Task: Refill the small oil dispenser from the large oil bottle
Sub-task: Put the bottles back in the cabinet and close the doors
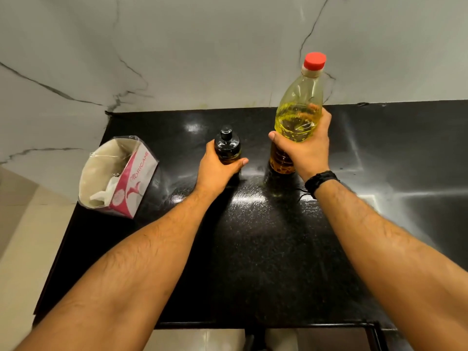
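Observation:
A small dark oil dispenser [227, 145] with a black pump cap stands upright on the black countertop [266, 249]. My left hand [217, 168] is wrapped around its lower body. To its right stands the large clear oil bottle [298, 110], holding yellow oil, with its red cap [314, 60] on. My right hand [307, 150] grips the bottle around its middle; the bottle's base rests on the counter. A black band sits on my right wrist.
An opened pink and white tissue box [119, 176] stands at the counter's left edge. A white marble wall [202, 46] rises directly behind the counter. The counter's front edge runs along the bottom, with pale floor tiles below and to the left.

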